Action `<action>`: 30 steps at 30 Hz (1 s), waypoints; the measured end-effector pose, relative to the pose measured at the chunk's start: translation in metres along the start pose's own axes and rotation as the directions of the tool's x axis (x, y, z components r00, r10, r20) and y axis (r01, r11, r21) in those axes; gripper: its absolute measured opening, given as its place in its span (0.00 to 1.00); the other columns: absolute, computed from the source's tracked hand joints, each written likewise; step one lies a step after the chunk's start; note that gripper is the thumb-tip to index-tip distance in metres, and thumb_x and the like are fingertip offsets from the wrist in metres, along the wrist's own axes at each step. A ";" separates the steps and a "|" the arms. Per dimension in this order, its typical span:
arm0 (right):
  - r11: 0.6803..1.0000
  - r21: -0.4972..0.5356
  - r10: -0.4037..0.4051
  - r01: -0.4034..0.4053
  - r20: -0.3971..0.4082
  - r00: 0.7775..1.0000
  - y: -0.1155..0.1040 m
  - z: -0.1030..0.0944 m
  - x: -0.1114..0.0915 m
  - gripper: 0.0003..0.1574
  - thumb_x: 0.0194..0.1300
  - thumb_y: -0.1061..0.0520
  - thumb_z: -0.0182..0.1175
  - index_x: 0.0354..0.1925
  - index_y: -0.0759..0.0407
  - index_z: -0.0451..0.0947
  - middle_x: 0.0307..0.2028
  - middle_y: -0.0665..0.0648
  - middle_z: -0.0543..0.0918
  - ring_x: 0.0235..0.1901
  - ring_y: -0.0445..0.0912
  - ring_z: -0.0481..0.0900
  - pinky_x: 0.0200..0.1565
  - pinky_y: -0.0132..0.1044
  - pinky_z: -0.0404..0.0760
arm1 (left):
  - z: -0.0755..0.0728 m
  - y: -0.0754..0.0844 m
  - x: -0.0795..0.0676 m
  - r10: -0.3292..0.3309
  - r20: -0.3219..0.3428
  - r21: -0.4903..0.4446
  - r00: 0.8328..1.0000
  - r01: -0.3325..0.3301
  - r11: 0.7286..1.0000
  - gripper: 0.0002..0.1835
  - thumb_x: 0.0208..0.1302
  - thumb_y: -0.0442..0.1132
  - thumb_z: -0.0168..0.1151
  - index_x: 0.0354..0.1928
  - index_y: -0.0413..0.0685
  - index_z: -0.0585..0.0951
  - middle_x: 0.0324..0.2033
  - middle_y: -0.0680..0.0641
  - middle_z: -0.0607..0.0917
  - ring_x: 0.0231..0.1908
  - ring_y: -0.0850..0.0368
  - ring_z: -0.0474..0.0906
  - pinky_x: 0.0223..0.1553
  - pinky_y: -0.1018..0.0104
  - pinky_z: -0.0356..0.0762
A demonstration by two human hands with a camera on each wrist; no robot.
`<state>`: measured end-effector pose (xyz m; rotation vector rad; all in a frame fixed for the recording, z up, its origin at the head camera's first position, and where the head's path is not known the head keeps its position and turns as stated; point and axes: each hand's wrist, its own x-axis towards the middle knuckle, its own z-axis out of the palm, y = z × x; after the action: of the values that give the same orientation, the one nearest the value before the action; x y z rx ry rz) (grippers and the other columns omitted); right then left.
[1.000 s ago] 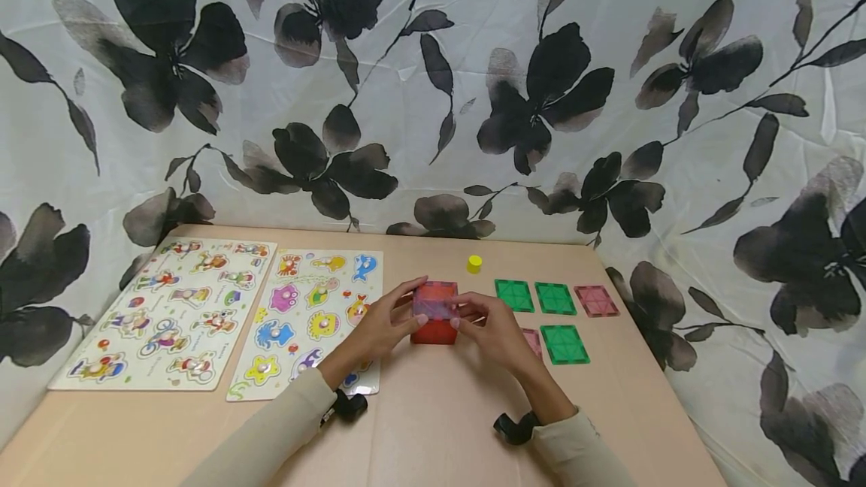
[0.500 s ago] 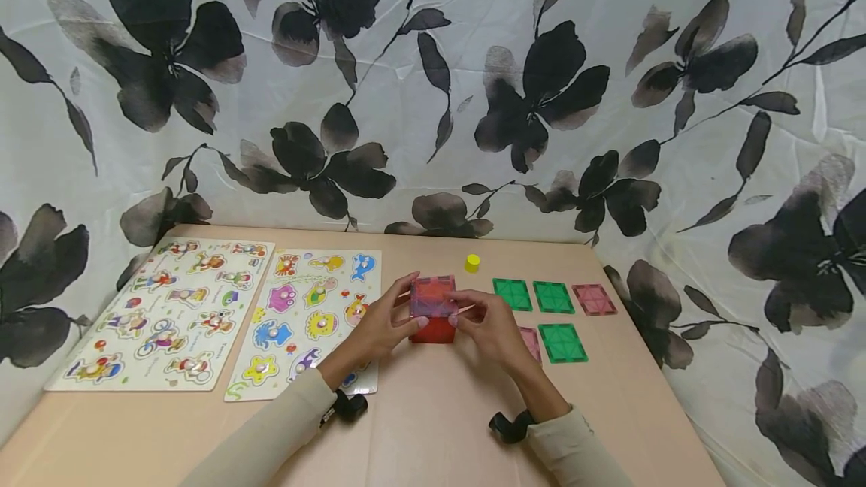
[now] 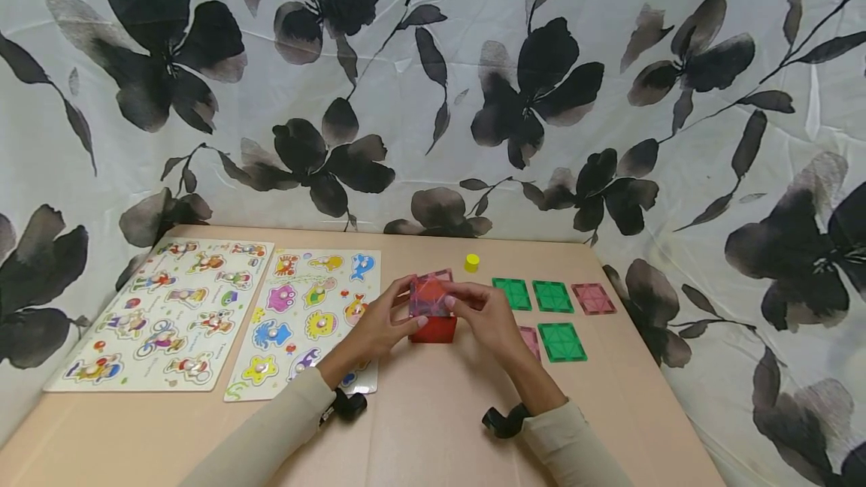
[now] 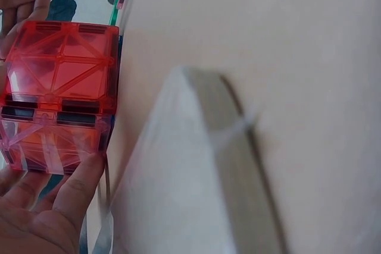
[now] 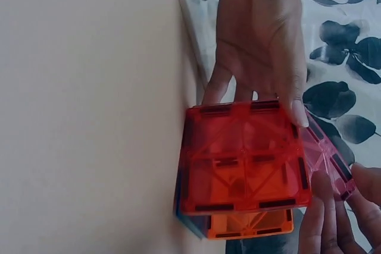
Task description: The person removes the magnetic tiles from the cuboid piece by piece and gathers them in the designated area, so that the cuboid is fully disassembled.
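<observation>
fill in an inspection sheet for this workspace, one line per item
surface: pale table, wood-toned
job's things: red-fronted box of see-through tiles; pink tile tilted at it
clutter: three green tiles and two loose pink tiles on the right, one partly hidden; yellow piece at the back; two picture boards on the left
grippers: left hand grips the box; right hand pinches the tilted tile
cables: nothing seen
surroundings: floral cloth behind the table

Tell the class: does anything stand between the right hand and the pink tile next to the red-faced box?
Nothing visible does: the right hand pinches the pink tile directly, at the edge of the red-faced box.
</observation>
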<state>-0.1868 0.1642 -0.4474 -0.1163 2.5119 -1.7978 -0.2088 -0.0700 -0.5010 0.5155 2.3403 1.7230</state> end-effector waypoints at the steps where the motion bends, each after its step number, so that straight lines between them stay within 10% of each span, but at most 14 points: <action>1: 1.000 0.019 0.011 -0.011 0.001 1.000 0.000 0.000 0.001 0.20 0.74 0.58 0.67 0.60 0.40 0.88 0.57 0.50 0.90 0.55 0.49 0.86 0.57 0.39 0.90 | 0.000 0.000 0.000 -0.001 -0.001 -0.002 1.000 0.001 1.000 0.45 0.69 0.50 0.74 0.83 0.63 0.61 0.80 0.51 0.67 0.80 0.44 0.65 0.78 0.42 0.67; 14: 0.976 0.214 0.035 -0.038 0.021 0.999 0.001 -0.010 0.002 0.20 0.76 0.61 0.64 0.63 0.49 0.86 0.61 0.58 0.85 0.53 0.53 0.89 0.60 0.43 0.89 | 0.001 -0.002 0.001 -0.002 -0.006 0.015 1.000 0.002 1.000 0.47 0.68 0.48 0.74 0.83 0.69 0.59 0.81 0.50 0.66 0.80 0.43 0.64 0.77 0.43 0.69; 30: 0.973 0.217 0.087 -0.074 -0.051 0.995 0.013 -0.058 -0.013 0.22 0.77 0.58 0.63 0.66 0.54 0.83 0.57 0.61 0.86 0.47 0.46 0.91 0.57 0.38 0.90 | 0.002 0.002 -0.001 0.064 0.019 0.069 0.998 -0.066 0.995 0.38 0.77 0.45 0.65 0.83 0.72 0.61 0.82 0.53 0.63 0.81 0.41 0.63 0.76 0.45 0.72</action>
<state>-0.1796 0.2238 -0.4410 0.0490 2.3021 -2.0536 -0.2069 -0.0678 -0.4998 0.6221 2.4046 1.6617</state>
